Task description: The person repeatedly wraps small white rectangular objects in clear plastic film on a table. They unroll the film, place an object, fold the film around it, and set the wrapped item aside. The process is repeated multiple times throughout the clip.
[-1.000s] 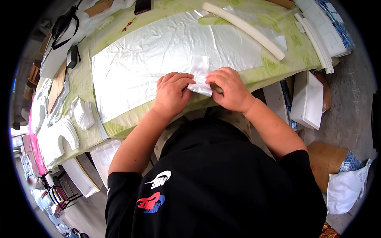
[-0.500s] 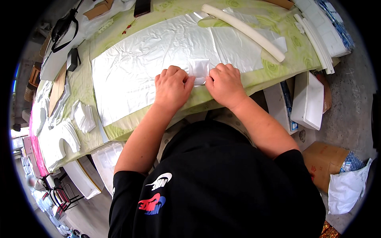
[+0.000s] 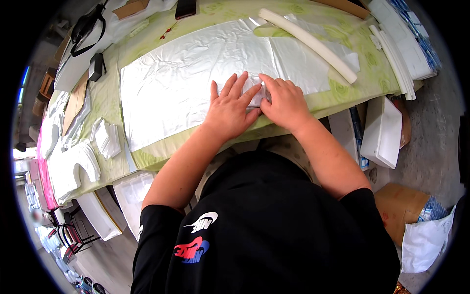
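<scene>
A small, flat, see-through plastic packet (image 3: 258, 96) lies on a silvery-white sheet (image 3: 171, 83) near the table's front edge. My left hand (image 3: 231, 109) rests flat with spread fingers, their tips reaching over the packet's left part. At the packet's right side is my right hand (image 3: 285, 100); its index finger lies at the far corner, its thumb bends in at the near one, and the other fingers curl together. Between them the two hands hide much of the packet. What is inside it cannot be made out.
A long cream roll (image 3: 308, 45) lies across the sheet's far right. Folded white pieces (image 3: 106, 139) and white curved pieces (image 3: 78, 166) lie at left. A black phone (image 3: 186, 8) is at the back. White boxes (image 3: 383, 132) and a cardboard carton (image 3: 399, 206) stand below the table's right side.
My left hand has opened from curled fingers and moved right, onto the packet. My right hand's index finger has stretched across the packet's far corner. The view has shifted slightly.
</scene>
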{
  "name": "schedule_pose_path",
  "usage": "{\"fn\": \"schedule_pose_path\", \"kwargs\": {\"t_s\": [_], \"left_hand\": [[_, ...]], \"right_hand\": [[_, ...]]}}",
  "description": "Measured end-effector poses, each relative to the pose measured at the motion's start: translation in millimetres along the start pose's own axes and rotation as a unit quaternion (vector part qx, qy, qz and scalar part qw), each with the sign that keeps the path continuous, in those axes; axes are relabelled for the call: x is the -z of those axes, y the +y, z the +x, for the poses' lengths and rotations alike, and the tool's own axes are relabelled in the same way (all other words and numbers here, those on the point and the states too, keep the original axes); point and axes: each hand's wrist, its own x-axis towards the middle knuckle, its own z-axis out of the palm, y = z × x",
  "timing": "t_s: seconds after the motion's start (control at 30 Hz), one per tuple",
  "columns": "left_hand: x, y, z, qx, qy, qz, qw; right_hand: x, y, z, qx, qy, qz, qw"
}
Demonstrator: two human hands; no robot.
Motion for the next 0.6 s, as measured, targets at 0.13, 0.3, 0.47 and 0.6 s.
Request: {"fn": "schedule_pose_path", "kwargs": {"t_s": [0.13, 0.3, 0.47, 0.6], "left_hand": [[4.5, 7.0, -29.5, -0.060, 0.081, -0.144, 0.984], [7.9, 19.0, -101.7, 0.229, -0.178, -0.530, 0.797], [-21.8, 5.9, -119.1, 0.384, -0.083, -0.804, 0.446], [-19.0, 18.8, -114.2, 0.393, -0.008, -0.805, 0.443]], "right_hand": [[8.9, -0.9, 15.1, -0.011, -0.071, -0.013, 0.997], [17.8, -10.5, 14.2, -0.023, -0.110, 0.020, 0.993], [17.2, -45.1, -33.0, 0.123, -0.160, 0.086, 0.976], [9.4, -55.2, -49.6, 0.052, -0.113, 0.272, 0.954]]}}
